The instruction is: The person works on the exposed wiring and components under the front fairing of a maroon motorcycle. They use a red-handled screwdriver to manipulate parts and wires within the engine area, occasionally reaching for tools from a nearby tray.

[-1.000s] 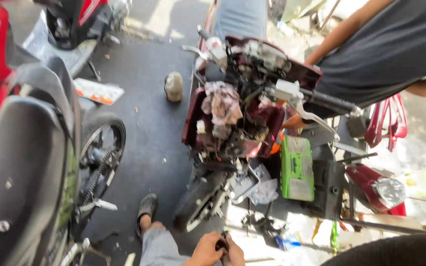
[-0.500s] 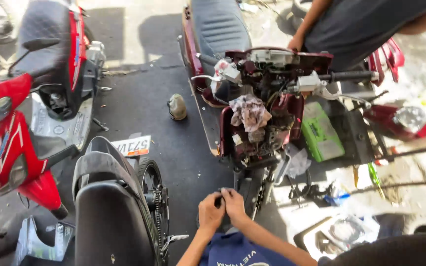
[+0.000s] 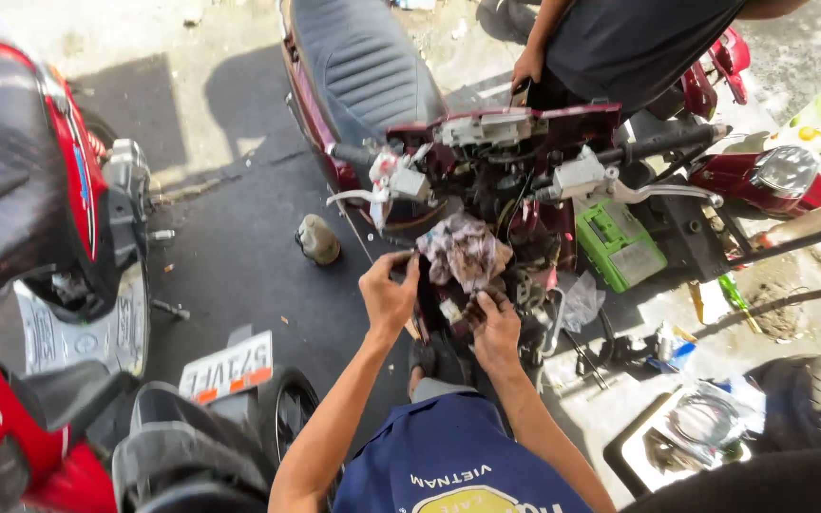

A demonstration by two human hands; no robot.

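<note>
At frame centre, left hand (image 3: 389, 296) and right hand (image 3: 496, 330) grip inside the stripped maroon motorbike (image 3: 486, 180), fingers curled, seemingly mid-repair

A dark maroon motorbike (image 3: 486, 142) with a ribbed black seat (image 3: 363, 57) carries a stained pink-and-white rag (image 3: 463, 252) and a bright green battery (image 3: 617, 242), while a glossy red scooter (image 3: 40, 199) stands on dark grey asphalt (image 3: 239, 256).
</note>
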